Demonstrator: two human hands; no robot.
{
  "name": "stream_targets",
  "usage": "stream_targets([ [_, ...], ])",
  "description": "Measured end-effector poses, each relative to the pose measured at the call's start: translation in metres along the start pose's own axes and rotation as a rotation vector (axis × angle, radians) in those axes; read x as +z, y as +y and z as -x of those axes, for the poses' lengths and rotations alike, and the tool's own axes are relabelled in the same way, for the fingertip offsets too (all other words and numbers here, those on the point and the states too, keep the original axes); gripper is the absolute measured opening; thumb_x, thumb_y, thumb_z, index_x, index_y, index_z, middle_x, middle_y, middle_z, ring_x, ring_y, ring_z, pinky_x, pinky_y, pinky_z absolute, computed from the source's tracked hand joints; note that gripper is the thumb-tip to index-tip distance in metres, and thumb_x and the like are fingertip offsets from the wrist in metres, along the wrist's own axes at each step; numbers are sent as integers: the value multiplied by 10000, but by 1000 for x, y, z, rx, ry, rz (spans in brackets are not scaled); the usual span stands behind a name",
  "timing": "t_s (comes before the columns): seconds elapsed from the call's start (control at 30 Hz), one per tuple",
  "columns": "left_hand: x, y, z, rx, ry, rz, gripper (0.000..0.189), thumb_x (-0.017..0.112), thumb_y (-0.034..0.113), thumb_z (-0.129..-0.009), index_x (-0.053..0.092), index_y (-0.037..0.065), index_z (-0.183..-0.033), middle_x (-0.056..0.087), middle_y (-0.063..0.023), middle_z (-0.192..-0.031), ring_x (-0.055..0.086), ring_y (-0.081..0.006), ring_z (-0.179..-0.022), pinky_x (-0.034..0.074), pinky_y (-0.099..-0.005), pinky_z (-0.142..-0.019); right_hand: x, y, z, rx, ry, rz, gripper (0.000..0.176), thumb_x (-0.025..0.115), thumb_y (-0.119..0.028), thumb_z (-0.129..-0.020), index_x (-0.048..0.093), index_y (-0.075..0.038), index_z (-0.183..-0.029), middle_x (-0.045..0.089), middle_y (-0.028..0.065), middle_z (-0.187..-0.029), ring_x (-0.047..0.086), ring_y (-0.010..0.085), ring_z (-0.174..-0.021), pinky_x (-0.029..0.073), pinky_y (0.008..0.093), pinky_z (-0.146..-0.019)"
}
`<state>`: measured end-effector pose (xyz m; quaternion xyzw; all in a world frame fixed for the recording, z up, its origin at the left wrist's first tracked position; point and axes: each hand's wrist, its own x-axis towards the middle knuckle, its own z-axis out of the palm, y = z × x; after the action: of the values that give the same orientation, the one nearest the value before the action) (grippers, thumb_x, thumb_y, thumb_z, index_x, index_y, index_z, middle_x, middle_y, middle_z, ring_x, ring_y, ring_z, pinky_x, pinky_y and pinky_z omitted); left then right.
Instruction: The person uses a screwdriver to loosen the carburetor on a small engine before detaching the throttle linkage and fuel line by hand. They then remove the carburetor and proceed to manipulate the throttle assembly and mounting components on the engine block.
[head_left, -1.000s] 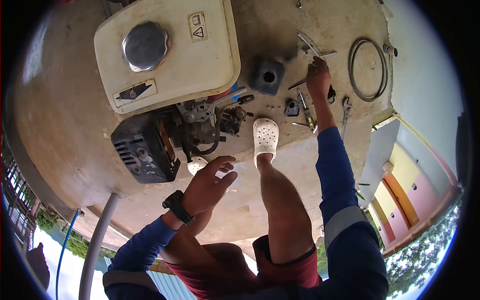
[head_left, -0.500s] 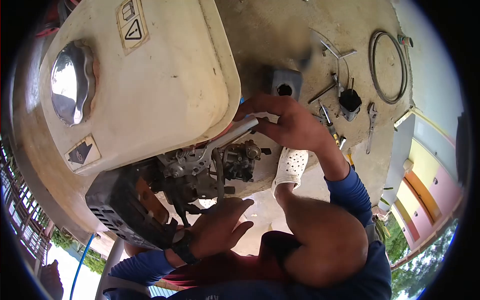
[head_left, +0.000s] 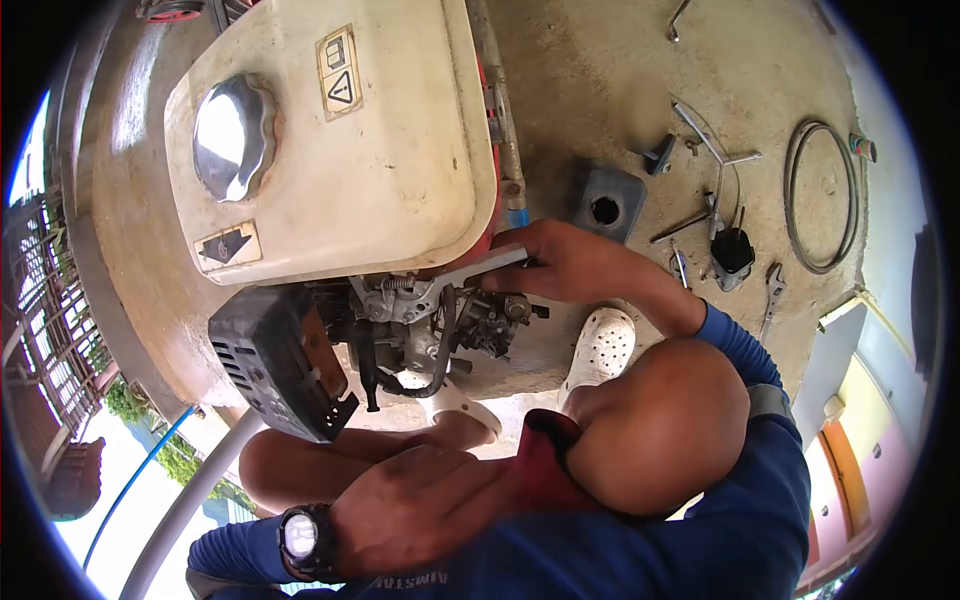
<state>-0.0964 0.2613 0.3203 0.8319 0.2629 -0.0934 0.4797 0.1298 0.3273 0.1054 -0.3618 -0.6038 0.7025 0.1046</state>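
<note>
An engine with a cream fuel tank [head_left: 350,170] and a chrome cap [head_left: 233,137] stands in front of me. My right hand [head_left: 570,262] is at the end of a grey metal lever [head_left: 470,272] below the tank's edge, its fingers and thumb closed around it; part of the grip is hidden. Below the lever sit the carburetor [head_left: 495,322] and linkage with a small spring [head_left: 398,284]. My left hand [head_left: 420,510], with a watch [head_left: 305,538] on the wrist, lies against my body, fingers stretched out, away from the engine.
A black slotted muffler cover [head_left: 270,360] juts toward my knees. On the concrete floor lie a dark box-shaped part [head_left: 608,205], a T-handle wrench [head_left: 715,140], a black cup-like part [head_left: 733,255], an adjustable wrench [head_left: 774,290] and a looped belt [head_left: 792,200]. My white clogs [head_left: 603,345] are beside the engine.
My left hand has drawn back from the engine's lower parts to my body. My right hand stays at the lever. The view has shifted, so the engine appears farther right.
</note>
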Motion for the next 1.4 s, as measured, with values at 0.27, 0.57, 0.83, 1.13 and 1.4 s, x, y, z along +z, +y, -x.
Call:
stream_targets([
  [0.27,-7,-31,-22,-105,412,-614,380,890,196,-760,710,-48,-990,688,-147,-861,672,-288,-707,535,-385,-597,13,12,11,-205,211,-140,218,722,-220,-994,762,-29,-1092,713,136,-884,662,229,-764,517,381,-730],
  [0.57,6,-38,-32,-268,439,-537,244,769,43,-844,648,29,-1055,682,-103,-886,668,-289,-775,538,-414,-673,18,16,14,-345,285,-79,196,707,-158,-982,770,-56,-1138,764,129,-1011,732,268,-925,558,379,-854],
  [0.83,14,-43,-33,-383,544,-474,285,722,-5,-834,651,40,-1107,645,-111,-892,671,-293,-751,555,-411,-680,16,17,18,-439,327,23,170,700,-105,-975,752,-34,-1121,744,136,-1013,725,286,-930,553,397,-837],
  [1.13,12,-54,-36,-226,516,-673,359,683,-53,-735,706,-4,-1090,609,-146,-1011,680,-292,-766,578,-408,-656,21,17,22,-539,418,124,149,686,-99,-961,726,-16,-1079,671,160,-939,668,375,-868,520,461,-776],
  [1.4,11,-59,-42,-151,436,-887,376,760,247,-794,717,1,-1075,601,-129,-1059,614,-266,-741,516,-380,-626,20,8,27,-506,447,137,118,698,-85,-945,701,-17,-1041,622,154,-911,648,389,-828,503,471,-704],
])
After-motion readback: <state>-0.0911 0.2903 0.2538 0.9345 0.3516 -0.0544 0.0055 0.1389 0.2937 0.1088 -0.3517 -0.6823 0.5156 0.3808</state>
